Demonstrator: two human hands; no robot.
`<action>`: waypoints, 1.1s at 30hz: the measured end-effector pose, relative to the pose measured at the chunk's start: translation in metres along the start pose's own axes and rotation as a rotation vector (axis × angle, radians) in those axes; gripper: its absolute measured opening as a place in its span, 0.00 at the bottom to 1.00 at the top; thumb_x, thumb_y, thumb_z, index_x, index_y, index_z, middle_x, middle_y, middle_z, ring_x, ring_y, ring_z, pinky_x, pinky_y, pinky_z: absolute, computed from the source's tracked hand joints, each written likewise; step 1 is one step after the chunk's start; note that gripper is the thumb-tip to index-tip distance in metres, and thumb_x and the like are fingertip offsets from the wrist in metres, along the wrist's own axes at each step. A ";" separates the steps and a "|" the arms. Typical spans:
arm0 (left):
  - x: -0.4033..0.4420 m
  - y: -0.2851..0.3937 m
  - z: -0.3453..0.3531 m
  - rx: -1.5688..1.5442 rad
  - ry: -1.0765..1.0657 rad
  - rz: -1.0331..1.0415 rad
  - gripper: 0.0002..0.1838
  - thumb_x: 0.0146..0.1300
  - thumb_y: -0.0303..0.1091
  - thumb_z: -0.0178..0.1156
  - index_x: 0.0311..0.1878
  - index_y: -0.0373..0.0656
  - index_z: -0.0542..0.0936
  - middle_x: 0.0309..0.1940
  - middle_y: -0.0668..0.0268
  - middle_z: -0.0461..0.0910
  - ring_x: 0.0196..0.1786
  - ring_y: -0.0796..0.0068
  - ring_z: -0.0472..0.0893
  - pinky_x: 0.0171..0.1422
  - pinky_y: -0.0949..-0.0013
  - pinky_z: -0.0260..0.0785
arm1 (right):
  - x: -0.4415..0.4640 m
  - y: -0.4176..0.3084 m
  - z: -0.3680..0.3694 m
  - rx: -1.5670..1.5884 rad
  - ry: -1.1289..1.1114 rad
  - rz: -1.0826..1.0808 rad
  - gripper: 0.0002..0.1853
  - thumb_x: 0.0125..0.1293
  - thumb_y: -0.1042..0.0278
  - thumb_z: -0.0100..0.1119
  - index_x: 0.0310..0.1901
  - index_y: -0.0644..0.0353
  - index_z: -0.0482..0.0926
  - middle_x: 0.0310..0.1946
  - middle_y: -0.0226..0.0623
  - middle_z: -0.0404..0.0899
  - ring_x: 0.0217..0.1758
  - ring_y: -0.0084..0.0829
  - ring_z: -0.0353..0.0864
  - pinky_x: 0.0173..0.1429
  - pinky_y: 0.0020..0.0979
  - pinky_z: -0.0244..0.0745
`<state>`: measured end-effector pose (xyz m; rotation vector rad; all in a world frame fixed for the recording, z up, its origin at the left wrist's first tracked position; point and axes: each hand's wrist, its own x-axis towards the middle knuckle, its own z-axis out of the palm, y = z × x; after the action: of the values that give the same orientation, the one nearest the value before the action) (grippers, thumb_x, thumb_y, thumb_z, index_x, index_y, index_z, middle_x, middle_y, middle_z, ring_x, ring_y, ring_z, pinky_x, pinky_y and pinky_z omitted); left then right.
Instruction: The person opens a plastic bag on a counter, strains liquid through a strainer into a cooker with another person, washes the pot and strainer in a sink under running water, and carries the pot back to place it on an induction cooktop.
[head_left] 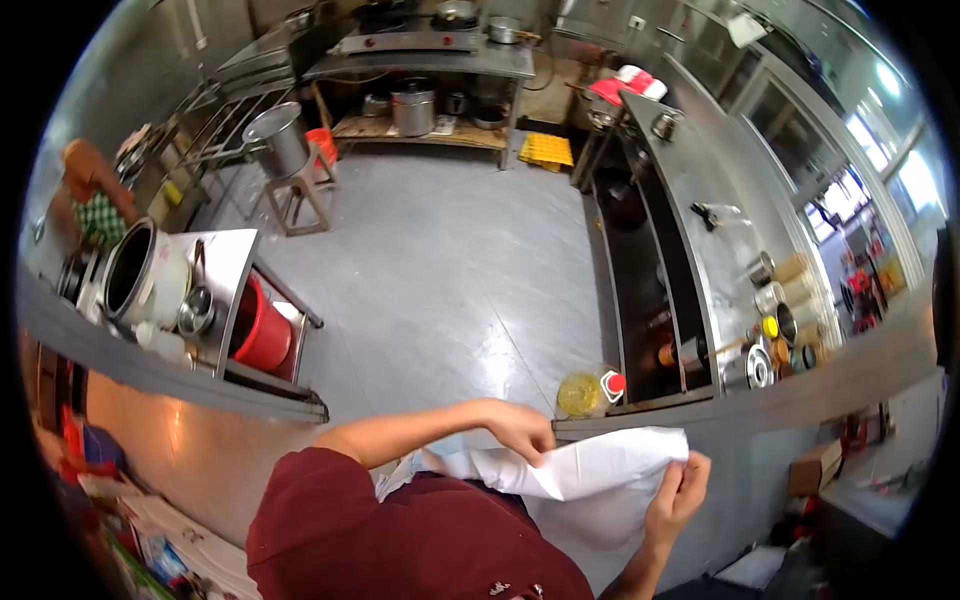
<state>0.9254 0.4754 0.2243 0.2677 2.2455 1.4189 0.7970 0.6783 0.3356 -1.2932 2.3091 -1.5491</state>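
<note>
A large white sheet (pixel 620 470), thin like paper or cloth, stretches across the front of my dark red shirt. My left hand (pixel 522 430) pinches its upper edge near the middle, fingers pointing down. At the sheet's right end, my right hand (pixel 682 487) grips the corner between thumb and fingers. Part of the sheet hangs down between the two hands. Its left part runs under my left forearm, where the shirt and arm partly hide it.
A yellow oil jug (pixel 580 394) with a red cap stands on the floor by the right counter (pixel 690 180). At left are a steel table (pixel 225 250), a red bucket (pixel 265 325) and a pot (pixel 277 140) on a stool. A stove (pixel 410 42) is at the back.
</note>
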 end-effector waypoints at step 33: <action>0.100 -0.104 -0.388 -0.864 0.879 0.007 0.05 0.51 0.25 0.64 0.30 0.35 0.77 0.26 0.66 0.78 0.29 0.82 0.75 0.33 0.78 0.67 | 0.364 0.135 0.213 0.066 -0.125 0.147 0.17 0.54 0.57 0.62 0.23 0.64 0.72 0.17 0.41 0.69 0.17 0.30 0.67 0.23 0.31 0.60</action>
<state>0.6588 0.1585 0.2415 -0.7619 1.8716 2.6830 0.5860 0.2971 0.2592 -1.1419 2.2033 -1.4431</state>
